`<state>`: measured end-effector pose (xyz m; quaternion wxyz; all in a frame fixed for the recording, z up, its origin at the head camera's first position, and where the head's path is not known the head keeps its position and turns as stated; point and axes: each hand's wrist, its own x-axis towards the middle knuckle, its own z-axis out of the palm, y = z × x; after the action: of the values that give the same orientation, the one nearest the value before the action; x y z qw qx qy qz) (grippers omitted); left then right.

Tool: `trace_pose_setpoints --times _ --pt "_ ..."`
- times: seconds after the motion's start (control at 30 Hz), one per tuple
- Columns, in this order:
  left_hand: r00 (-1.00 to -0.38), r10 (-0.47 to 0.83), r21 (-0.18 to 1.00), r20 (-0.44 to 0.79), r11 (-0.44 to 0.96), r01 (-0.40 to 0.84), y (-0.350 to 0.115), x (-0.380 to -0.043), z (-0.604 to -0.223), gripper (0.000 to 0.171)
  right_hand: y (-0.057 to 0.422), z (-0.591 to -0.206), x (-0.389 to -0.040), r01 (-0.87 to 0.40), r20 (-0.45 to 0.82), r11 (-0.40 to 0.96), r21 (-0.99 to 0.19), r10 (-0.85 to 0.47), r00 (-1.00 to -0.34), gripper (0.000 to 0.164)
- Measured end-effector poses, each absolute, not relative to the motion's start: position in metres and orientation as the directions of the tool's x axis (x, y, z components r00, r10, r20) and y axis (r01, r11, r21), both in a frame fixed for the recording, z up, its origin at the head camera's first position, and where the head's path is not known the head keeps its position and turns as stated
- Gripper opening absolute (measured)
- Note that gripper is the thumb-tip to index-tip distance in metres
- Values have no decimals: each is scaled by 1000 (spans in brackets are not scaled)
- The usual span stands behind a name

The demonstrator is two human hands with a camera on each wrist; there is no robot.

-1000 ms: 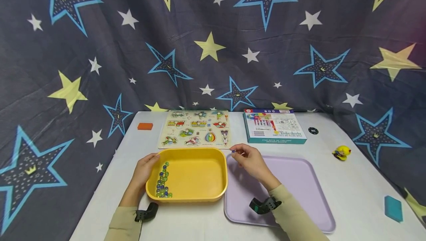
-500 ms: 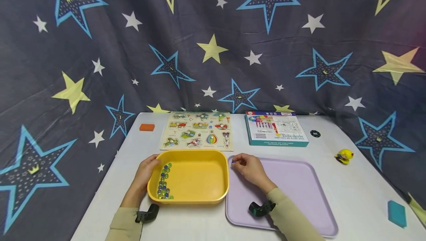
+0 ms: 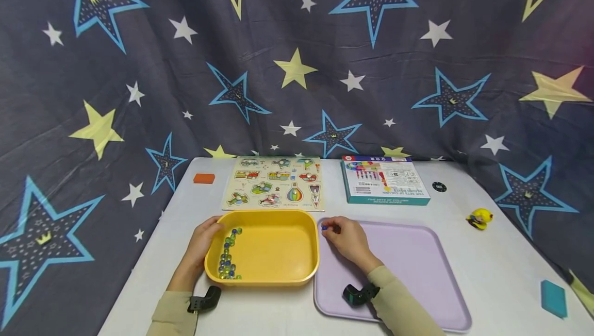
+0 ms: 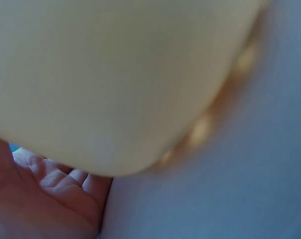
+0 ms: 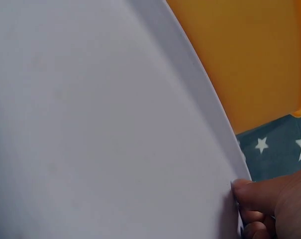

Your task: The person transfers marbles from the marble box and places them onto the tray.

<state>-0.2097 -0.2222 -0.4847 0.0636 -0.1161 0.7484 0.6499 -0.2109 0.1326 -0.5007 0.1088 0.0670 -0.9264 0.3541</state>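
Note:
My left hand (image 3: 202, 239) grips the left wall of a yellow plastic bin (image 3: 274, 248), thumb by the rim. Green and blue glass marbles (image 3: 226, 261) lie gathered along the bin's left side. In the left wrist view, the bin (image 4: 105, 89) fills the top and my palm and curled fingers (image 4: 65, 186) show below it. My right hand (image 3: 349, 240) pinches a blue marble (image 3: 324, 227) low over the back left corner of a lilac tray (image 3: 408, 258). The right wrist view has the thumb (image 5: 262, 194) right at the tray's edge, the marble hidden there.
Behind stand a wooden picture puzzle board (image 3: 274, 184) and a flat teal-edged box (image 3: 386, 181). An orange block (image 3: 204, 178) lies at the back left. A black round disc (image 3: 439, 186), yellow toy duck (image 3: 479, 218) and teal block (image 3: 554, 299) sit to the right.
My right hand has come down and nearer with the blue marble, from the tray's back edge to over its corner. The left hand keeps its hold on the bin.

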Motion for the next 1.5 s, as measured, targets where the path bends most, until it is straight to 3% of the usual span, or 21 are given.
trace_pose_setpoints --times 0.67,0.97,1.23,1.5 --pt "-971 -78 962 -227 135 -236 -222 -207 -485 34 135 -497 -209 -184 204 692 -698 -54 -977 20" --pt "-969 -73 962 -237 124 -245 -220 -207 -482 34 131 -458 -199 -235 231 566 -790 -79 -970 19" --pt "-972 -68 964 -226 129 -233 -221 -207 -481 33 75 -422 -176 -387 260 451 -804 -318 -912 14" --pt "-973 -70 966 -219 124 -226 -222 -207 -483 34 11 -434 -170 -423 79 498 -757 -572 -816 18"
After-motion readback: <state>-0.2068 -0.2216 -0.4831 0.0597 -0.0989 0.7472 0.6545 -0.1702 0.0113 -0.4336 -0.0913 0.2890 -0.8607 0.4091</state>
